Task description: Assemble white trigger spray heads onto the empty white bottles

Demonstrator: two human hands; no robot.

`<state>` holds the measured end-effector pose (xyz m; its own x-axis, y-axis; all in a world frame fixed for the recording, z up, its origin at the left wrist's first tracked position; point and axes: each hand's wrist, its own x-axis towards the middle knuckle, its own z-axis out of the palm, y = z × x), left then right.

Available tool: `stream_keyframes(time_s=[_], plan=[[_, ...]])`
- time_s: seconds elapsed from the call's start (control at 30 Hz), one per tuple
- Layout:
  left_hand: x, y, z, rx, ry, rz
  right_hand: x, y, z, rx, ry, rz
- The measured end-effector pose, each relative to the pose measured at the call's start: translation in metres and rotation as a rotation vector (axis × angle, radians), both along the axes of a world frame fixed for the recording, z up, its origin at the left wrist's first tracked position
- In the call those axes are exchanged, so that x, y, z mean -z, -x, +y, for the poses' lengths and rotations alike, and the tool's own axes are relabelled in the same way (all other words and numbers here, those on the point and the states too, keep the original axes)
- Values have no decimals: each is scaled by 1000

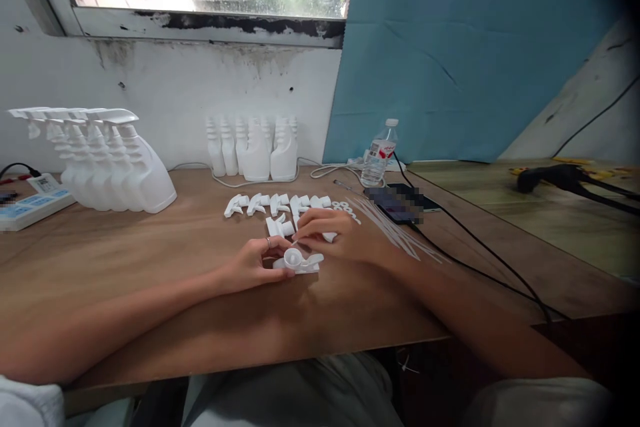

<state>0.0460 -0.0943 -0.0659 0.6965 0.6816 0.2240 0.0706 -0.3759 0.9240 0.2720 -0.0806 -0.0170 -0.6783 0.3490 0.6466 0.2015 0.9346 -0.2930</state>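
My left hand point(254, 264) is closed around a white trigger spray head point(306, 265) near the front of the table, its round collar facing up and its trigger pointing right. Just above that collar, the fingers of my right hand point(334, 232) are pinched on a small whitish piece, too small to make out. Behind my hands lies a row of white trigger spray heads point(259, 203). Another spray head point(281, 227) rests closer in, and others are partly covered by my right hand. Small white rings point(343, 207) lie beyond its knuckles.
Thin white tubes point(390, 227) are spread at right, beside phones point(393, 203) and black cables point(470, 273). A water bottle point(379, 157) stands behind them. White spray bottles point(115, 167) with heads stand at left; headless bottles point(257, 150) line the wall. A power strip point(37, 205) sits far left.
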Motion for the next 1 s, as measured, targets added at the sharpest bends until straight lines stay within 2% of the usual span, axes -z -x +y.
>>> stream_keyframes(time_s=[0.13, 0.27, 0.4, 0.5, 0.6, 0.87, 1.0], plan=[[0, 2, 0, -15, 15, 5, 11, 4, -5, -108, 60, -98], [6, 3, 0, -71, 11, -3, 11, 1, -7, -142, 150, -96], [9, 5, -1, -167, -157, 122, 9, 0, -9, -130, 182, -95], [6, 6, -3, -200, -349, 235, 9, -1, -10, -124, 151, -133], [3, 7, -5, -207, -456, 270, 10, -1, -10, -122, 120, -153], [2, 7, -6, -191, -501, 283, 14, -2, -5, -102, -19, -235], [0, 8, -8, -215, -509, 321, 13, -1, -8, -11, -144, -304]])
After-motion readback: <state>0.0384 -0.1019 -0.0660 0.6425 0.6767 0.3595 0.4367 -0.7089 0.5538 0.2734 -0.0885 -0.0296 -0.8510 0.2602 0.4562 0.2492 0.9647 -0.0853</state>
